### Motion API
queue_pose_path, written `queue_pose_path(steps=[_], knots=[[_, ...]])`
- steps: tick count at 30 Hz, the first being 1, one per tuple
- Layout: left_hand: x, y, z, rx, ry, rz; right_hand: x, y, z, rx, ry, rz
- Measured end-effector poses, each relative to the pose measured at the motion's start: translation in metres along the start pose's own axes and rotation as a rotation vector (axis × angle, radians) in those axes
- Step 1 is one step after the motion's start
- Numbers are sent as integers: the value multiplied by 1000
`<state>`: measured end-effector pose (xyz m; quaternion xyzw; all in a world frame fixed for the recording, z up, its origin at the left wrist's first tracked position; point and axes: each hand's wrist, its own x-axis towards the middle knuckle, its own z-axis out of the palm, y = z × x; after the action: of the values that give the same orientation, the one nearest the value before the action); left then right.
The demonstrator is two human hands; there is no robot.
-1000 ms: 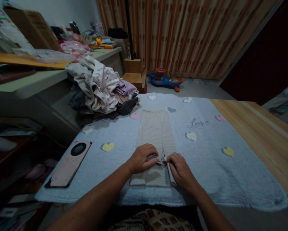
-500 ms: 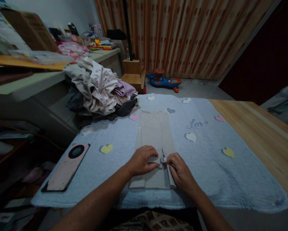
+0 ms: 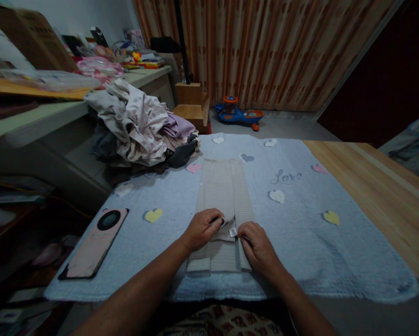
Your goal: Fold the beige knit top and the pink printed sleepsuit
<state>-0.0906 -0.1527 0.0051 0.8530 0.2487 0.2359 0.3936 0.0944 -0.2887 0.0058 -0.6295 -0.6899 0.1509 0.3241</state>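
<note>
A patterned curtain [image 3: 261,60] hangs across the back, and in front of it the wooden bench [image 3: 356,186] is mostly covered by a pale blue blanket [image 3: 310,252] printed with hearts. A heap of clothes [image 3: 139,123] is piled at its far left corner. In the middle of the blanket, straight in front of the person, lies a folded, finely striped beige garment [image 3: 218,184], flat and narrow; its long axis runs away from the body, the near end close to the blanket's front edge. Well apart to the left, a pink phone [image 3: 92,247] lies slanted. Both hands are over the near half of the garment, so most of its length stretches ahead of the fingers. The left hand [image 3: 201,229] rests on its left side, thumb and fingers appearing to pinch a lifted edge, though the tips are partly hidden. The right hand [image 3: 257,243] is at the right edge, fingers closed on the cloth. Between them shows a small white tag [image 3: 233,232], just beside the right fingertips, so the right hand is nearer to it.
</note>
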Motion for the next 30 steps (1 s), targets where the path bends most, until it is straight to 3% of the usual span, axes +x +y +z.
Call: queue_pose_path(steps=[5, 9, 15, 23, 30], knots=[[0, 1, -1, -49, 38, 17, -5, 2, 9, -137, -11, 16], [-1, 1, -1, -52, 53, 77, -12, 6, 20, -246, 30, -61], [-3, 0, 4, 85, 94, 250, -19, 5, 23, -331, -87, -80], [-2, 6, 5, 240, -93, 393, -21, -13, 2, -202, -135, -97], [-1, 6, 6, 303, -101, 389, -2, -11, -26, 52, -184, -56]])
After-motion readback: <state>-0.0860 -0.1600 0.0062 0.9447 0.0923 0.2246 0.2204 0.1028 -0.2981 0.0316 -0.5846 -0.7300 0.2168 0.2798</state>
